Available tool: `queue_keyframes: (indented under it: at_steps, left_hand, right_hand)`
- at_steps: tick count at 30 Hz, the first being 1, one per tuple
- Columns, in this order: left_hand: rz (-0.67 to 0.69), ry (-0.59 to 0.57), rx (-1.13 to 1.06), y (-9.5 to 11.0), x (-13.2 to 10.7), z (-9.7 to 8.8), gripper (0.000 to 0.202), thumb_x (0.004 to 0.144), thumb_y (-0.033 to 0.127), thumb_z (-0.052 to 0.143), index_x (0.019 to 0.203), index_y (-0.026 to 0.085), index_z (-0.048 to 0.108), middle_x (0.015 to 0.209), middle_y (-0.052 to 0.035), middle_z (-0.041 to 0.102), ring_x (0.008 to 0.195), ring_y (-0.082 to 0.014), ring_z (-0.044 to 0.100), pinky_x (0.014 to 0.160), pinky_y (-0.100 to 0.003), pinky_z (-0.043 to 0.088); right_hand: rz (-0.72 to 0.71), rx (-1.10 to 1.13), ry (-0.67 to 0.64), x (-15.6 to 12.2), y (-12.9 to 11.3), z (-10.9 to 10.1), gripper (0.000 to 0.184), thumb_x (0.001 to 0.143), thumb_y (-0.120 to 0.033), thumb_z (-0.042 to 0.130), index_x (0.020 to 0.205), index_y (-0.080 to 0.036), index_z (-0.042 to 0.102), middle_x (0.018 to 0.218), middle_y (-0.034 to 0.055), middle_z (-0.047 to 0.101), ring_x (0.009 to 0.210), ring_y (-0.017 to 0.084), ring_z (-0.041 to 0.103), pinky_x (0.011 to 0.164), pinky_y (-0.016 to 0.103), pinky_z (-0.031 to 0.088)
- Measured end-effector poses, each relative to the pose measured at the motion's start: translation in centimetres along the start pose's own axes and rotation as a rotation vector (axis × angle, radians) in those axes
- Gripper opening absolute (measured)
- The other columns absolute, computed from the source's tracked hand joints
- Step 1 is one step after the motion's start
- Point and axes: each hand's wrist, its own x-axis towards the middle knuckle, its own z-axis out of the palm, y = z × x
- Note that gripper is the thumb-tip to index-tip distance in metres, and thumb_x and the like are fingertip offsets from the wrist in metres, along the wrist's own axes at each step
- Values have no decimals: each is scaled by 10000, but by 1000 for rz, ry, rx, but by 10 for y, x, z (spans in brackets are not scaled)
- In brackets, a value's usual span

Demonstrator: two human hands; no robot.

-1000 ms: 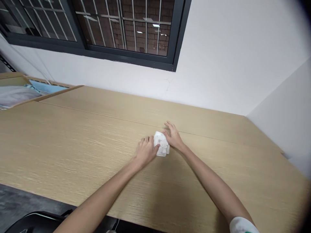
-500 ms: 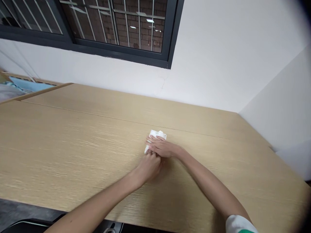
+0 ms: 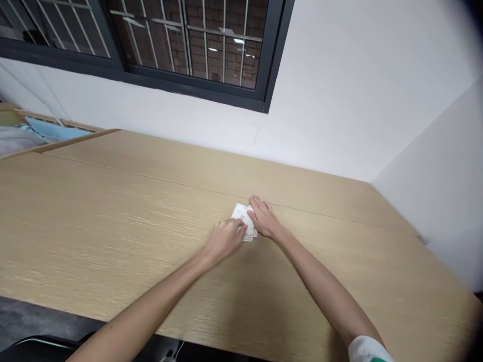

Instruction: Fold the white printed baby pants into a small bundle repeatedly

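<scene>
A small, uneven stack of white printed cards (image 3: 240,212) lies on the wooden table, below its long seam. Dark print shows on the upper card, but it is too small to read. At the lower left of the stack is my left hand (image 3: 225,238), its fingers curled and its thumb and fingertips pinched on the cards' edge. My right hand (image 3: 264,217) rests along the right side of the stack, fingers stretched out towards the seam and thumb touching the cards. The lower right corners of the cards fan out slightly between the two hands.
The wide wooden table (image 3: 132,216) reaches back to a white wall (image 3: 320,100) below a dark-framed barred window (image 3: 196,40). Blue and grey cloth (image 3: 56,129) lies beyond the table's far left corner. A black chair (image 3: 41,344) stands at the front edge.
My right hand has moved off the top of the cards to their right side. My left hand has shifted slightly left and up, and the cards' printed face is now more exposed.
</scene>
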Motion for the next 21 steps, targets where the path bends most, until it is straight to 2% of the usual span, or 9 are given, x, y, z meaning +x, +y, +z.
queue_keyframes:
  at_steps: [3,5,7,9,13,17,19,21]
  left_hand:
    - [-117,118,84,-14,10,-2,331,1023,408,444,1073,166,664,1140,-151,723,1115,-303,653,890,-376,484]
    - [-203,99,133,-20,14,1,414,1017,471,434,1112,128,644,1145,-196,707,1113,-336,655,882,-405,489]
    - [-238,39,125,-23,16,4,470,1014,507,414,1121,107,636,1131,-221,704,1064,-345,680,875,-423,491]
    - [-216,-7,95,-25,16,7,454,1007,486,424,1108,97,636,1097,-227,714,1029,-342,697,874,-425,488]
    - [-147,-40,35,-22,15,9,353,987,392,452,1116,108,618,1006,-194,740,937,-319,715,791,-394,487]
    - [-29,-71,-75,-4,5,10,293,980,432,481,1036,179,618,904,-78,728,855,-244,691,717,-324,452]
    - [60,-126,-239,11,-5,14,280,971,454,503,959,192,602,842,-33,689,775,-194,642,661,-292,420]
    - [189,-232,-488,28,-20,20,296,965,477,524,899,193,572,790,-7,634,700,-154,568,607,-271,386]
  right_hand:
    - [63,-2,140,0,-5,-2,501,1074,-443,327,1417,-118,495,1456,211,538,1368,303,465,1112,446,345]
    - [87,17,173,0,-8,-4,383,1035,-456,459,1231,-148,576,1248,173,639,1205,301,555,1039,433,378]
    - [107,64,155,1,-12,-6,300,997,-449,549,1114,-174,579,1134,126,663,1122,286,580,1003,422,377]
    - [134,115,118,2,-15,-7,243,981,-417,586,1060,-189,565,1093,97,670,1092,269,590,980,407,370]
    - [205,125,63,-7,-19,-11,206,968,-395,609,993,-197,558,1068,92,675,1076,270,590,938,394,357]
    - [227,102,28,-43,-21,-26,172,968,-373,594,952,-205,563,1059,98,680,1081,289,585,926,403,345]
    - [233,136,-7,-74,-22,-40,141,968,-347,566,915,-218,551,1011,82,681,1032,280,598,903,394,357]
    - [251,227,-53,-113,-26,-58,143,970,-352,532,885,-237,530,917,54,669,923,258,613,840,367,392]
